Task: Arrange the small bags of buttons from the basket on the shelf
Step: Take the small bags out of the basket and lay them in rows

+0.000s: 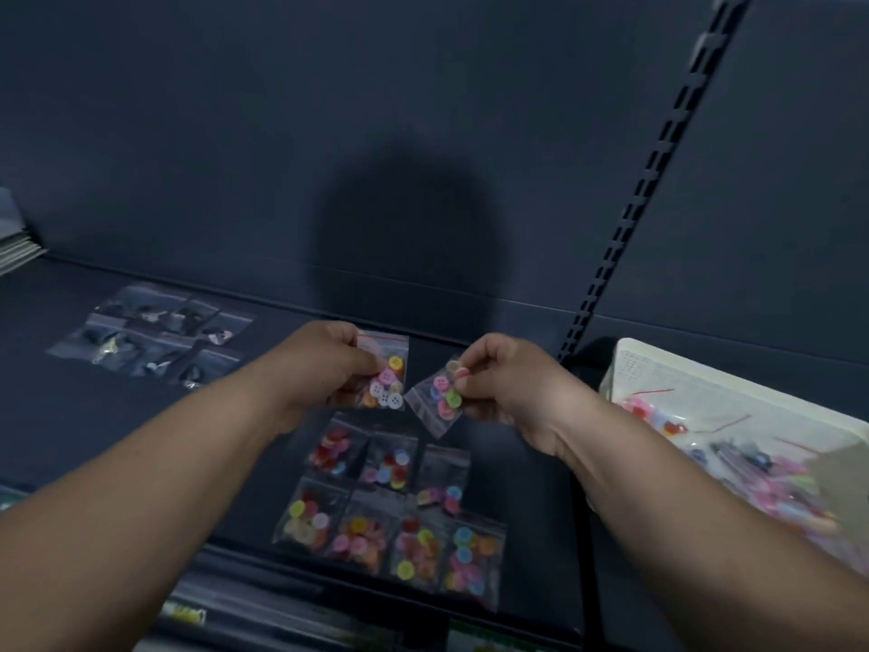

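My left hand point(324, 364) grips a small clear bag of coloured buttons with a red zip strip point(388, 376) above the dark shelf point(141, 416). My right hand point(508, 383) pinches a second, tilted bag of buttons point(442, 397) just to its right. Below both hands, several bags of coloured buttons point(399, 515) lie in two rows on the shelf. The white basket point(667, 369) stands at the right with more button bags point(776, 477) inside.
A group of clear bags with dark buttons point(155, 336) lies at the shelf's back left. A slotted metal upright point(625, 218) rises between the two shelf bays. Grey stacked items point(14, 242) sit at the far left edge.
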Demonstrator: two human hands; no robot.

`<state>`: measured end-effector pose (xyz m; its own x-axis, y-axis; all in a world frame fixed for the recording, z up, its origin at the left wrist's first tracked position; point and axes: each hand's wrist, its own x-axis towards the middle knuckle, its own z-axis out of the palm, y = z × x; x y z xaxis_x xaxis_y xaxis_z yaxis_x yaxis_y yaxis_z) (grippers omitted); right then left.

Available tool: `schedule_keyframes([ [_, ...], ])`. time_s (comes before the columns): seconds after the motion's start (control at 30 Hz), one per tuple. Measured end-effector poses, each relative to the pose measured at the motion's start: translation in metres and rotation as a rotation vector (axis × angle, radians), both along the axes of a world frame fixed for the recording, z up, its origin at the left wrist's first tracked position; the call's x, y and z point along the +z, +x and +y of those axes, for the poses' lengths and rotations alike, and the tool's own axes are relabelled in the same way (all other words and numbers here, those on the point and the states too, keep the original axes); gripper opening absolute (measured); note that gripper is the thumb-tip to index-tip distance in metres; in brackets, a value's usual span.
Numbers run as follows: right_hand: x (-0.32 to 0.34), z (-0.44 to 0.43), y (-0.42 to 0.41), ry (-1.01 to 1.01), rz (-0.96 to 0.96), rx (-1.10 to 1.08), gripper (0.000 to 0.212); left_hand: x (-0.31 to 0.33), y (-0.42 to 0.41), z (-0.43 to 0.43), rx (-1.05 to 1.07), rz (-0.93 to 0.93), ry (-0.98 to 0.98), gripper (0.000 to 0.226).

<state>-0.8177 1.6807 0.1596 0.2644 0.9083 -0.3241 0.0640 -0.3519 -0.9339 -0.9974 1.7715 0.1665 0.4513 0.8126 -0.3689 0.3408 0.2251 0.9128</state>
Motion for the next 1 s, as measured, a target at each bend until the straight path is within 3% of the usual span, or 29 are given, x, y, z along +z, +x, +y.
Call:
schedule_keyframes([
  [0.17,-0.023,0.018,-0.029,0.044,-0.286,-0.132,0.025,-0.018,-0.022,0.027,-0.023,0.147,0.070,0.014],
  [0.4,-0.041,0.026,-0.037,0.102,-0.639,-0.205,0.022,-0.042,-0.016,0.049,-0.037,0.115,0.061,0.011],
  [0.53,-0.053,0.032,-0.046,0.099,-0.779,-0.060,0.011,-0.059,-0.012,0.061,-0.091,0.188,0.142,0.015],
  [0.63,-0.064,0.030,-0.049,-0.014,-0.776,0.106,0.019,-0.067,-0.017,0.066,-0.194,0.363,0.337,0.041],
  [0.7,-0.063,0.029,-0.046,-0.020,-0.746,0.070,0.026,-0.068,-0.021,0.068,-0.235,0.461,0.474,0.065],
  [0.73,-0.062,0.029,-0.045,-0.020,-0.741,0.046,0.026,-0.068,-0.023,0.069,-0.242,0.469,0.526,0.066],
  [0.9,-0.061,0.037,-0.041,-0.024,-0.800,0.053,0.019,-0.073,-0.028,0.069,-0.368,0.468,0.648,0.016],
  [1.0,-0.064,0.041,-0.044,-0.055,-0.827,0.092,0.019,-0.078,-0.028,0.066,-0.424,0.479,0.649,0.010],
])
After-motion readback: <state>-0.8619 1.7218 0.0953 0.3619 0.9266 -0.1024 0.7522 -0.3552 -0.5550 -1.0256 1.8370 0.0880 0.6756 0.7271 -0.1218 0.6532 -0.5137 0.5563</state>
